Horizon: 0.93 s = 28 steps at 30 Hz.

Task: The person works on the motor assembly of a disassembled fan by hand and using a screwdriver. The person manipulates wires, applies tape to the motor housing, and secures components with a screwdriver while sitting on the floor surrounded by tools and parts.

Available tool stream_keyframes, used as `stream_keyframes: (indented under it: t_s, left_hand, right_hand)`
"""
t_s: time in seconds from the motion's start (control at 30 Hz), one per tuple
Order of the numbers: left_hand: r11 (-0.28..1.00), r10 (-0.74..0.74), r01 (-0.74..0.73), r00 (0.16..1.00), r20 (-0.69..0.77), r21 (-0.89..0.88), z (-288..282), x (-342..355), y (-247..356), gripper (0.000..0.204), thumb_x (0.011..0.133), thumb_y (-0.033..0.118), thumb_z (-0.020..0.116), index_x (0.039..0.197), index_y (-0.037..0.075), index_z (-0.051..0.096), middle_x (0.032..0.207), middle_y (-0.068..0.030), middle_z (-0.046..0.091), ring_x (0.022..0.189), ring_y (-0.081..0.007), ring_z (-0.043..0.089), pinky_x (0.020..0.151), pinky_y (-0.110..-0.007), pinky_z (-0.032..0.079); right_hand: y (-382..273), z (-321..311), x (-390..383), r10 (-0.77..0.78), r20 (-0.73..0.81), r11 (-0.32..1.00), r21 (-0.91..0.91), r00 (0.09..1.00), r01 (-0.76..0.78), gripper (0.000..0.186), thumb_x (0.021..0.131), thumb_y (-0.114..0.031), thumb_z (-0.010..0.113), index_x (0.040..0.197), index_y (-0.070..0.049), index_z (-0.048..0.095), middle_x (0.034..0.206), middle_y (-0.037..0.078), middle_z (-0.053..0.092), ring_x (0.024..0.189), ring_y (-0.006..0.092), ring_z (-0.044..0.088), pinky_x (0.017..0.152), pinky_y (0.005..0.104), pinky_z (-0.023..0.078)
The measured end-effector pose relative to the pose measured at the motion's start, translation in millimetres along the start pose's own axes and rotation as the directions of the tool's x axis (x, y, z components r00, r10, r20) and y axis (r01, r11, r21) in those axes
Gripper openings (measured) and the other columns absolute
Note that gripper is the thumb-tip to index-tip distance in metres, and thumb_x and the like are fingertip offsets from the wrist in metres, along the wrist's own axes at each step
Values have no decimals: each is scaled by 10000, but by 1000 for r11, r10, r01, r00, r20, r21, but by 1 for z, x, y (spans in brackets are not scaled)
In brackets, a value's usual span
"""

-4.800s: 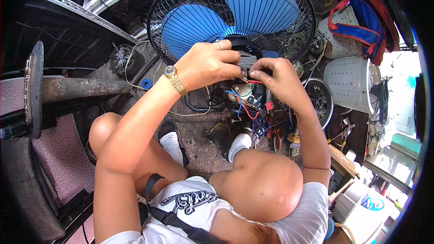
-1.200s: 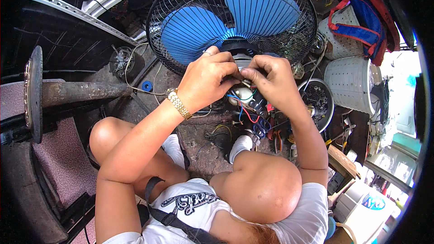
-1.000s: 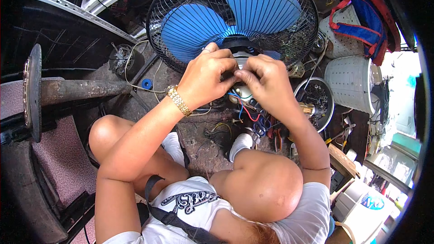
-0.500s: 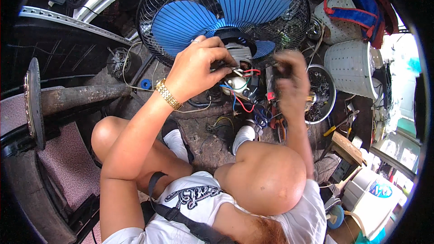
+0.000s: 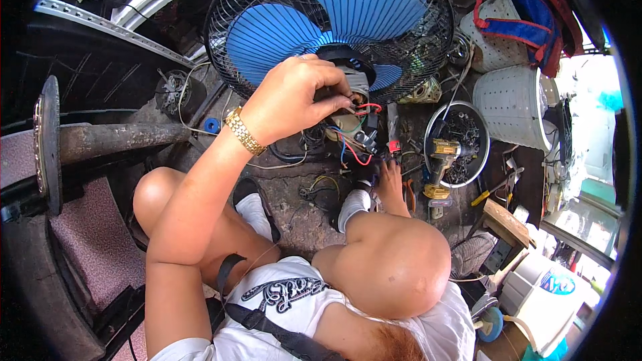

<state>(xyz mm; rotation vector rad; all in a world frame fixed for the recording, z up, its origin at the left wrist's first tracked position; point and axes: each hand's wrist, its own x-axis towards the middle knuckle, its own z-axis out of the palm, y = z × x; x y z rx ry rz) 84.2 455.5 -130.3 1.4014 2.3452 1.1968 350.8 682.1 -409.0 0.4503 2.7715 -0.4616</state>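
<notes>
A fan with blue blades (image 5: 364, 0) in a black wire cage stands before me, its motor housing at the lower side exposed, with red, blue and green wires (image 5: 361, 155) hanging out. My left hand (image 5: 301, 97), with a gold watch on the wrist, is at the motor, thumb and fingers pinched together; what lies between the fingertips is too small to make out. Low by my right shoe, my right hand (image 5: 391, 186) reaches to the floor with its fingers stretched out, beside orange-handled pliers (image 5: 408, 195). Its fingertips are partly lost among dark items there.
A yellow-and-black cordless drill (image 5: 441, 164) lies across a round bowl of small metal parts (image 5: 476, 160). White perforated baskets (image 5: 508, 103) stand at the right. A blue tape roll (image 5: 212, 125) lies left on the floor. A wooden block (image 5: 509, 220) is at the right.
My right hand has dropped from beside the motor to the floor near my right shoe, uncovering the drill. My left hand stays at the motor, still pinching.
</notes>
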Motion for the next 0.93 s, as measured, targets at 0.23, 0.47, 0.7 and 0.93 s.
stream_keyframes:
  t_s: [0.23, 0.47, 0.7, 0.93]
  left_hand:
    - [999, 4, -4, 1000, 21, -43, 1, 2, -5, 107, 756, 59, 749, 829, 21, 681, 831, -90, 692, 797, -270, 638, 736, -365, 498]
    - [998, -67, 67, 998, 3, -7, -7, -2, -8, 110, 752, 61, 750, 824, 30, 673, 854, -83, 690, 834, -277, 629, 768, -366, 496]
    - [992, 14, -5, 998, -69, 126, -11, -2, -2, 92, 744, 87, 749, 795, 62, 676, 815, -68, 667, 830, -285, 608, 755, -379, 489]
    - [973, -25, 36, 998, -51, 228, -17, 2, 9, 86, 750, 99, 745, 800, 71, 680, 861, -43, 669, 854, -273, 594, 754, -383, 485]
  right_hand:
    - [30, 9, 25, -158, -30, 976, -155, 987, 151, 545, 776, -63, 622, 1309, -52, 508, 1067, 176, 616, 992, 352, 595, 809, 463, 467]
    - [74, -59, -23, -29, 352, 903, 410, 935, -127, 352, 692, -29, 713, 1035, 33, 668, 941, 197, 699, 923, 344, 671, 870, 404, 514]
    - [76, -199, -65, 137, 28, 687, 718, 990, -115, 679, 588, -89, 866, 1219, 7, 638, 1183, 73, 663, 1058, 206, 628, 938, 338, 477]
    - [-56, -315, -13, -282, -151, 959, -8, 947, 285, 643, 570, -248, 906, 1146, -77, 678, 1091, 88, 678, 1055, 224, 622, 949, 304, 445]
